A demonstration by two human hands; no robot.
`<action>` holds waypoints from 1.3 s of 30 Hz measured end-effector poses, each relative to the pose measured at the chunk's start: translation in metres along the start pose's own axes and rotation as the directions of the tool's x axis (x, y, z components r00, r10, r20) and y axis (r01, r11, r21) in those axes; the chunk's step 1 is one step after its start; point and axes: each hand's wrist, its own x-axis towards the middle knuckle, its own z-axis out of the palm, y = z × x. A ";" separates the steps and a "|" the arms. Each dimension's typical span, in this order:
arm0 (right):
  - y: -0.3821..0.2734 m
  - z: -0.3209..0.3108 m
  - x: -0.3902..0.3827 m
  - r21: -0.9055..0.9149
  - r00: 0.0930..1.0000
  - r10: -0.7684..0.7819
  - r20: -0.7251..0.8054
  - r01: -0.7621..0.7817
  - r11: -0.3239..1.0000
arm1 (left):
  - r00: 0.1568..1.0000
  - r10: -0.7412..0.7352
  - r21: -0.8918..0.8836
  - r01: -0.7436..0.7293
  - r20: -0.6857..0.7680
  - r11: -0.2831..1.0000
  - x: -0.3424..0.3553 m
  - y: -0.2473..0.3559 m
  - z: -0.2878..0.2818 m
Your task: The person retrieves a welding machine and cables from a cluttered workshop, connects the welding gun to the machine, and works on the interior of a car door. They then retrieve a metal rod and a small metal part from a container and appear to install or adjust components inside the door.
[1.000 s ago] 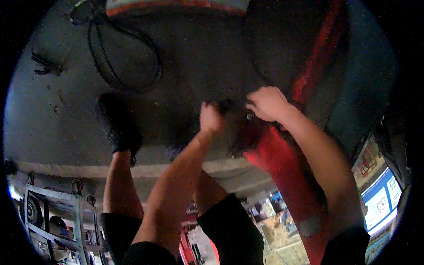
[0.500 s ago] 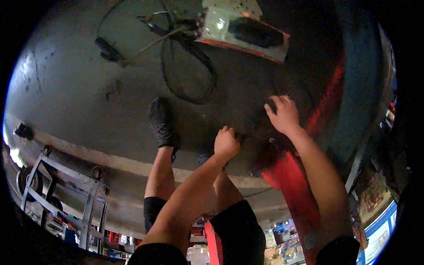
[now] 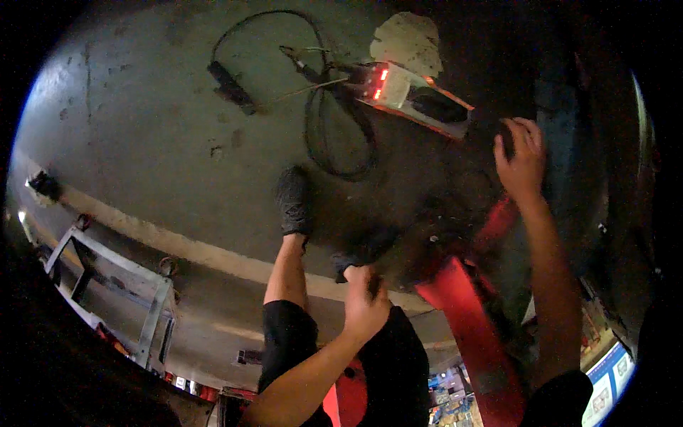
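Fingers of the left hand (image 3: 364, 304) curl into a loose fist around something small and dark that pokes out just above the knuckles; it is too dim to tell what the thing is. That hand hangs above the person's lap, just below the pale edge of the concrete step (image 3: 213, 250) that crosses the floor. The right hand (image 3: 521, 162) reaches further out, with its fingers spread and pressed against a dark rounded part (image 3: 506, 139) at the upper right. Whether it grips that part or only rests on it cannot be told. Below the right wrist, a red metal frame (image 3: 466, 313) slants down toward the lower edge, and the right forearm lies just beside it.

From the head view, the person's leg stretches forward, ending in a black shoe (image 3: 292, 201) planted on the grey concrete floor (image 3: 142, 128). Beyond the shoe, a black cable (image 3: 334, 153) loops across the floor and runs up to a small box with glowing red lights (image 3: 402, 91), which lies near the right hand. A second cable arcs away to a dark plug (image 3: 231, 87) further left. A pale, round scrap (image 3: 407, 41) lies just behind the box. At the lower left, a grey metal rack (image 3: 117, 281) stands below the step.
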 end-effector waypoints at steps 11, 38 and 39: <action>0.059 -0.033 -0.030 -0.016 0.968 -0.190 0.165 0.195 0.981 | 0.998 -0.045 0.023 0.044 0.050 0.999 0.041 0.027 -0.006; -0.074 -0.310 -0.325 0.511 0.847 0.474 0.241 -0.526 0.680 | 0.631 0.630 0.173 -0.630 -0.453 0.757 -0.334 0.225 -0.200; -0.076 -0.318 -0.337 0.443 0.842 0.512 0.169 -0.529 0.724 | 0.590 0.674 0.200 -0.668 -0.445 0.717 -0.345 0.242 -0.213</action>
